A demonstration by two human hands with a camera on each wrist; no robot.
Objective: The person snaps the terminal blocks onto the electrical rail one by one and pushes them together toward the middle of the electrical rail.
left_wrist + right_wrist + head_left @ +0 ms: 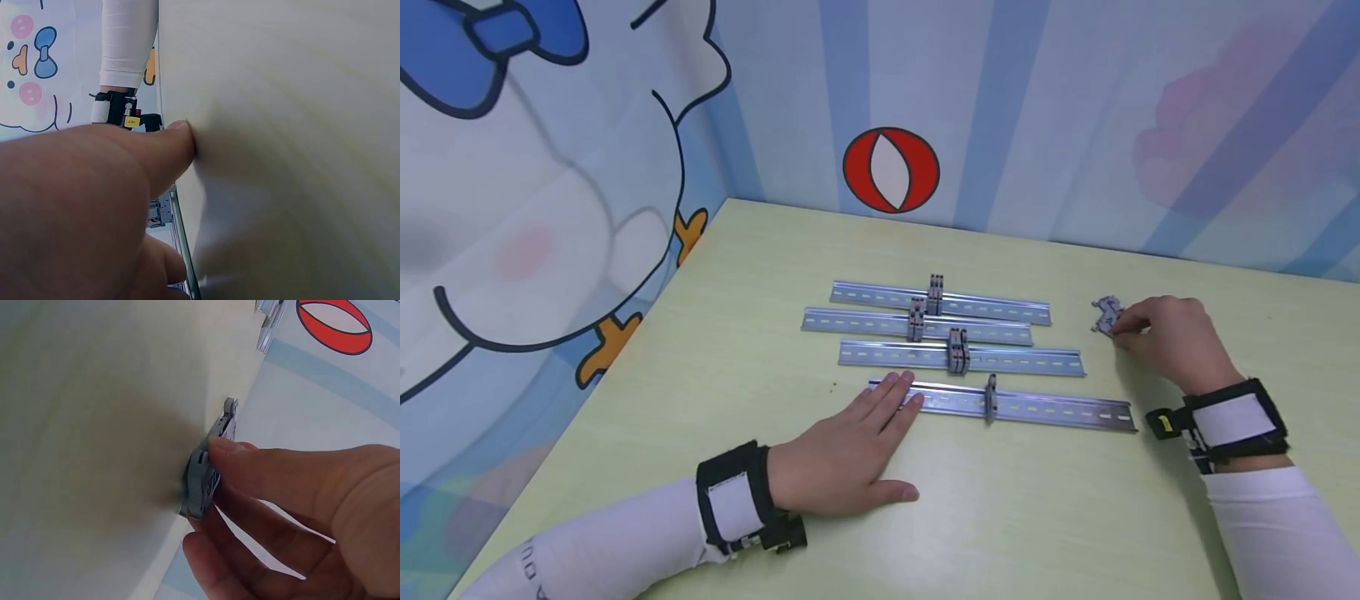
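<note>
My left hand [848,457] lies flat with straight fingers, its fingertips resting on the left end of the nearest slotted metal DIN rail [1060,409]. A single grey terminal block [991,398] stands upright on that rail, right of the fingers. At the right, my right hand [1174,343] pinches a grey terminal block [201,481] between thumb and fingers, low over the table. Another grey block [230,409] lies just beyond it in the right wrist view. In the left wrist view the left thumb [172,147] touches the tabletop.
Three more DIN rails [1022,360] lie behind the nearest one, roughly parallel. Each carries a small group of terminal blocks [958,350] near its middle. The pale table [1000,517] meets a printed wall [910,50] at the back and left.
</note>
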